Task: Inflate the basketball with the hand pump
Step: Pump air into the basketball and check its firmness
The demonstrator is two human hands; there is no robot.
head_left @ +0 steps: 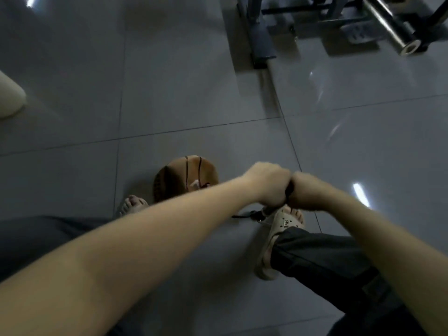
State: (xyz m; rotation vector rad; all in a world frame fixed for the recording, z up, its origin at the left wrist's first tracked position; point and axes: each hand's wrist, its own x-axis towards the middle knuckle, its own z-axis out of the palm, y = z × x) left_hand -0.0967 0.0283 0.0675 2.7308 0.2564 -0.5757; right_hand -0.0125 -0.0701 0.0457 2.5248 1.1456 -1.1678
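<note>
An orange-brown basketball [184,175] lies on the grey tiled floor just beyond my left foot. My left hand [268,184] and my right hand [306,191] are side by side, both curled round the dark pump handle [289,189], of which only a sliver shows between them. Below the hands part of the pump body and a thin black hose [244,215] show near the floor. The hose's end at the ball is hidden by my left forearm.
My right foot in a beige sandal [278,238] stands by the pump's base, my left foot [132,204] beside the ball. Gym equipment with a metal bar [388,23] stands at the back right. A pale object [9,95] sits at the left edge.
</note>
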